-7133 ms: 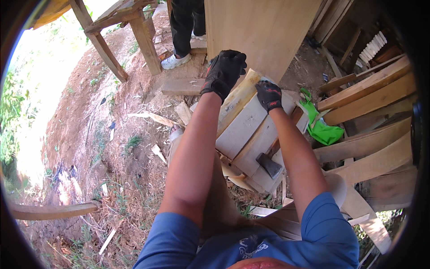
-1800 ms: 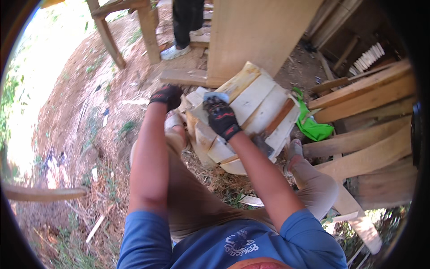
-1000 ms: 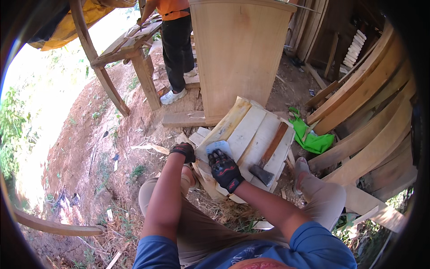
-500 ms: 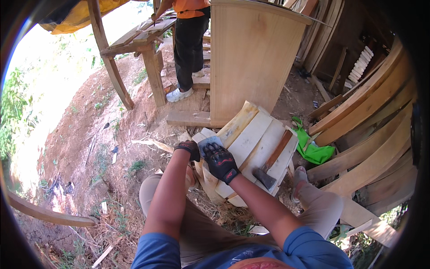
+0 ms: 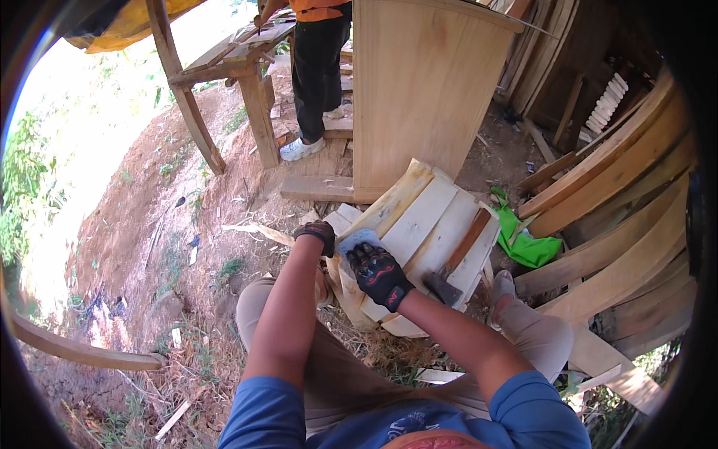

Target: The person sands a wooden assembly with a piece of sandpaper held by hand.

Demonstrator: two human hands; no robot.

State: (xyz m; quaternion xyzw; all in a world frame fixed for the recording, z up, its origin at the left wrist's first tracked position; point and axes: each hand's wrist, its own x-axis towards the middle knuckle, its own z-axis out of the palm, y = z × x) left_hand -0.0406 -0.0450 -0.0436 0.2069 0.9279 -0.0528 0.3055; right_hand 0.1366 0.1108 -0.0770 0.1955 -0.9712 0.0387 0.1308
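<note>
My right hand (image 5: 378, 275), in a black glove with red marks, presses with bent fingers on a pale blue flat piece (image 5: 359, 241). Its exact kind is unclear. Beside it, my left hand (image 5: 317, 236), also gloved, is closed at the left edge of a stack of pale boards (image 5: 419, 223); whatever it grips is hidden. On the right side of the boards lies an axe (image 5: 444, 287) with a reddish-brown handle, its dark head toward me. The stack stands between my spread knees.
Beyond the boards stands a tall wooden panel (image 5: 419, 97). Behind it a person in dark trousers (image 5: 313, 75) stands by a rough wooden bench (image 5: 258, 51). A bright green bag (image 5: 529, 243) lies right, near long leaning planks (image 5: 598, 262). Wood scraps litter the dirt slope.
My right hand has shifted slightly right and toward me, uncovering more of the pale blue piece. My left hand has risen slightly away from me. The whole view has tilted a little.
</note>
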